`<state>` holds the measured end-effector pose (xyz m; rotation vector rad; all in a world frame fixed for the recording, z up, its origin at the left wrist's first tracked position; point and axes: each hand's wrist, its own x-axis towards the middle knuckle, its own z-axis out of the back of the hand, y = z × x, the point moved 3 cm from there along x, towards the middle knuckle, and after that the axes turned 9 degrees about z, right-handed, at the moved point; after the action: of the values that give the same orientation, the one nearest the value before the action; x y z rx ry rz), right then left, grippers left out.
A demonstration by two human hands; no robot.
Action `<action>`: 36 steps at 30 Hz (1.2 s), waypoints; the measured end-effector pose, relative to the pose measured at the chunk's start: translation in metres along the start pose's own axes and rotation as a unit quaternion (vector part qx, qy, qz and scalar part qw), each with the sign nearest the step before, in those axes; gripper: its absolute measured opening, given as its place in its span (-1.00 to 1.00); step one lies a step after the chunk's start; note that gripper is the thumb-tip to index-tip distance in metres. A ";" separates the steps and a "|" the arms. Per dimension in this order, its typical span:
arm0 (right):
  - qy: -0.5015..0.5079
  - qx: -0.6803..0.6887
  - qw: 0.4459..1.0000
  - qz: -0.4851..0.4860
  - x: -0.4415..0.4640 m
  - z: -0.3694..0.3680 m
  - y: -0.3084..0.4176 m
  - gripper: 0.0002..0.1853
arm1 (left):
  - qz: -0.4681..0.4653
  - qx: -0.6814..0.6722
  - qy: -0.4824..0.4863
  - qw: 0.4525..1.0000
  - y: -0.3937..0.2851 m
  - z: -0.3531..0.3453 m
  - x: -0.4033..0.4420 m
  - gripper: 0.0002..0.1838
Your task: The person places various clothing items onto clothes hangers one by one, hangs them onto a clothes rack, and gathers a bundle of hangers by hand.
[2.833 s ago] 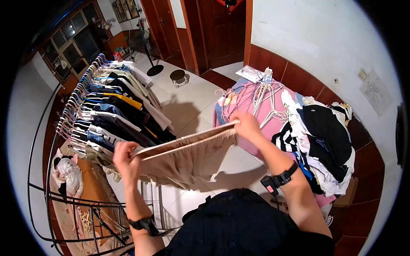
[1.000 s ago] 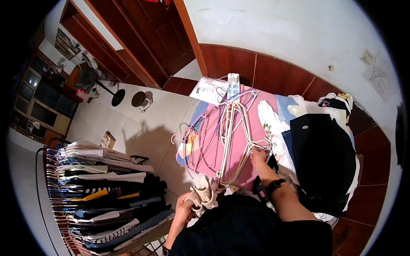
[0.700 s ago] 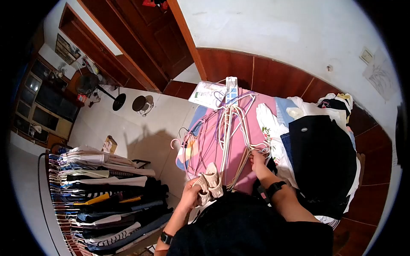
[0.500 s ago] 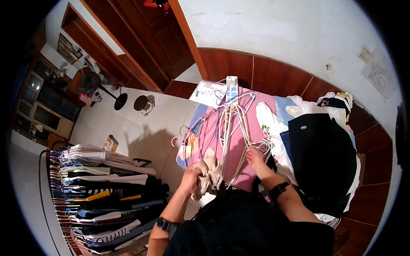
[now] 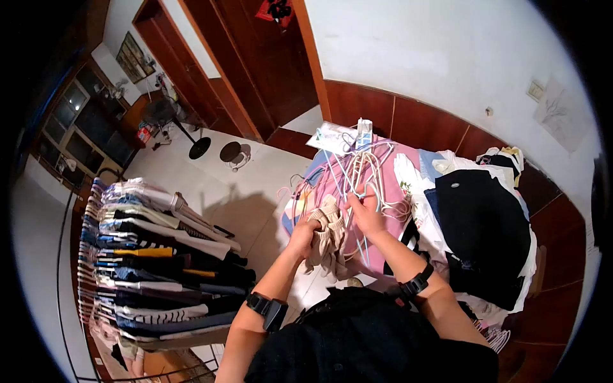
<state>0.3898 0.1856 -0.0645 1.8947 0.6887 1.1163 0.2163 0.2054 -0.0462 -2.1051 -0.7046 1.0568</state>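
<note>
My left hand (image 5: 304,237) is closed on a bunched beige garment (image 5: 331,237) that looks gathered along one edge and hangs down in folds. Close beside it, my right hand (image 5: 366,214) grips a light blue hanger (image 5: 365,253), whose thin frame shows above and below the fingers. Behind both hands lies a tangled heap of hangers (image 5: 373,167), white, pink and purple, on a pink cloth surface (image 5: 403,175). The exact finger placement on the hanger is partly hidden.
To the right, a black garment (image 5: 482,223) tops a pile of clothes. A rack of hung clothes (image 5: 159,255) stands at the left. Farther off are a stool (image 5: 231,151) and a standing fan (image 5: 159,112). A white-and-wood wall (image 5: 421,108) borders the back.
My right hand has moved left and up from the heap's right side, now holding the light blue hanger near the beige garment. The view has shifted a little.
</note>
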 end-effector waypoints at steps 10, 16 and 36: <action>0.291 -0.221 0.928 0.071 -0.086 -0.097 0.158 -0.69 | -0.079 -0.086 -0.039 0.992 0.048 0.102 -0.175 -0.54; 0.211 -0.368 0.804 0.416 -0.129 -0.138 0.235 -0.65 | -0.104 -0.108 -0.060 0.987 0.075 0.131 -0.240 -0.56; 0.338 0.015 0.938 -0.079 -0.177 -0.094 0.155 -0.69 | -0.011 -0.053 -0.023 0.998 0.095 0.117 -0.295 -0.64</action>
<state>0.2333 0.0031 0.0148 1.4233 1.2104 1.6690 -0.0206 -0.0251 -0.0315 -2.1630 -0.8195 1.0804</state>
